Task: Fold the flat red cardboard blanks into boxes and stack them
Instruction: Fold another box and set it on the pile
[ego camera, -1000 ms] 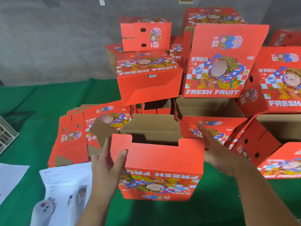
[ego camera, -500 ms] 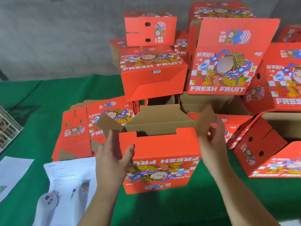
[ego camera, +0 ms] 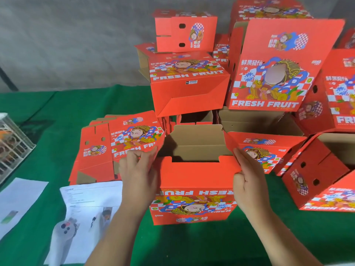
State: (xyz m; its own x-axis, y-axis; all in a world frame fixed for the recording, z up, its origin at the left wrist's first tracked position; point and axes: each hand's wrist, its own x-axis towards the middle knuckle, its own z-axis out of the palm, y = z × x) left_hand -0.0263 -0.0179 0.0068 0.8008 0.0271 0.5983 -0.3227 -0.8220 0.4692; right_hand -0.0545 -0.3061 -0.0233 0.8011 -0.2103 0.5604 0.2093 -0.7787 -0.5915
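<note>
Both hands (ego camera: 194, 175) on open red box (ego camera: 194, 181)

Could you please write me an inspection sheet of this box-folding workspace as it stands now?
Surface: green cloth-covered table, mostly covered on the right.
Job's things: half-folded red cardboard box open at the top, print upside down towards the person; stack of flat red cardboard blanks to its left; pile of folded red boxes behind and to the right.
Clutter: white printed paper sheets at front left; grey wire basket at the left edge.
Grips: left hand holds the box's left flap; right hand pinches the right corner of its front wall.
Cables: nothing seen.
Surroundings: grey concrete wall behind the table.
</note>
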